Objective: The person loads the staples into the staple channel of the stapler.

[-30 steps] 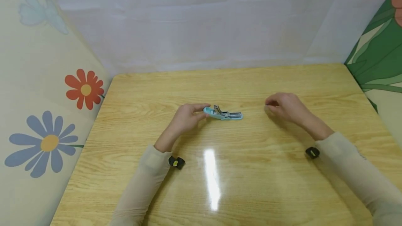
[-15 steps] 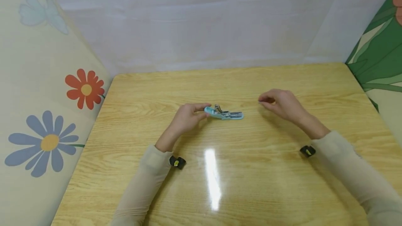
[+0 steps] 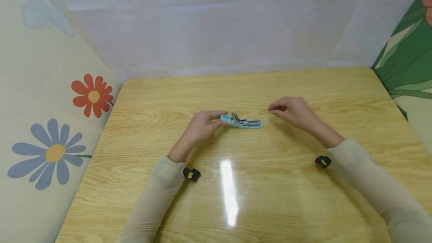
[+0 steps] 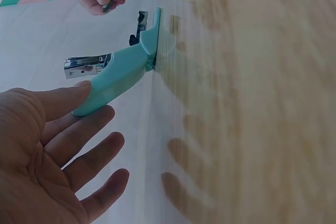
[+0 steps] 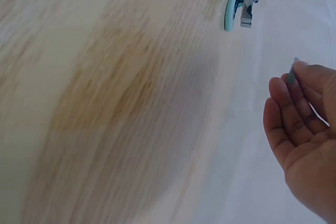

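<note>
A light-blue stapler [image 3: 233, 124] stands opened out on the wooden table, its lid swung back and its metal parts bare. My left hand [image 3: 201, 126] pinches the raised lid end between thumb and index finger, while the other fingers spread apart below in the left wrist view. To the right of the stapler, my right hand [image 3: 295, 111] hovers above the table. Between its thumb and index finger it pinches a small silvery strip of staples [image 5: 292, 72], apart from the stapler. The stapler's metal magazine [image 5: 247, 11] faces this hand in the right wrist view.
The wooden table [image 3: 162, 96] runs back to a white cloth backdrop [image 3: 216, 29]. Flower-painted panels [image 3: 54, 153] flank the left side, and a green leaf panel [image 3: 411, 55] the right. A dark device sits at each wrist.
My right hand has moved left towards the stapler, carrying the strip of staples. My left hand and the stapler have stayed nearly still.
</note>
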Demonstrator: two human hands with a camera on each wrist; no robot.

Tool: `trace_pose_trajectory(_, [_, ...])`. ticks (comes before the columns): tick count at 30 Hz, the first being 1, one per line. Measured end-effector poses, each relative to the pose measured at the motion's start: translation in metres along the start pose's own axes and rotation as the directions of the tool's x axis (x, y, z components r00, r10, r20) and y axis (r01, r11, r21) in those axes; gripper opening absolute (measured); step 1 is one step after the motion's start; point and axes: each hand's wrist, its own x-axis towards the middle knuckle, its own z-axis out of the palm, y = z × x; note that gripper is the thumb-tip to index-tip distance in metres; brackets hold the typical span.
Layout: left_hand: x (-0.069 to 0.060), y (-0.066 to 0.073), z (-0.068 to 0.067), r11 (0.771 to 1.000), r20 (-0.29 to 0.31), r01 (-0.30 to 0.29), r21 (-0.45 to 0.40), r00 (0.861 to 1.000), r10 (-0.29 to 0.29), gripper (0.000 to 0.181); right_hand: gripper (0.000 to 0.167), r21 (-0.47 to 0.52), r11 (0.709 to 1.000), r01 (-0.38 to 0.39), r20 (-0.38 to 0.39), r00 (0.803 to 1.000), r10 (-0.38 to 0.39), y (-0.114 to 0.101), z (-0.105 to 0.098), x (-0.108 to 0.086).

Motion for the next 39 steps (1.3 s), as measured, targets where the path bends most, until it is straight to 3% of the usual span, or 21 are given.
trace_pose_trajectory(11, [0.001,0.0,0.0,1.0,0.002,-0.013,0.005,1.0,0.013,0.037,0.017,-0.002,0.998,0.06,0.046,0.997,-0.06,-0.009,0.011,0.008])
trace_pose_trajectory(18, [0.004,0.002,0.002,0.998,0.017,-0.048,0.031,0.999,0.048,0.039,0.015,-0.017,0.999,0.045,0.053,0.998,-0.044,-0.013,0.018,0.011])
trace_pose_trajectory(24, [0.002,0.002,0.002,0.999,0.01,-0.016,0.047,1.0,0.016,0.039,0.016,-0.029,0.998,0.064,0.091,0.994,-0.061,-0.019,0.021,0.017])
trace_pose_trajectory(39, [0.006,0.001,0.003,0.999,0.007,-0.028,0.039,1.0,0.027,0.038,0.014,-0.091,0.992,0.082,0.117,0.991,-0.071,-0.019,0.035,0.019])
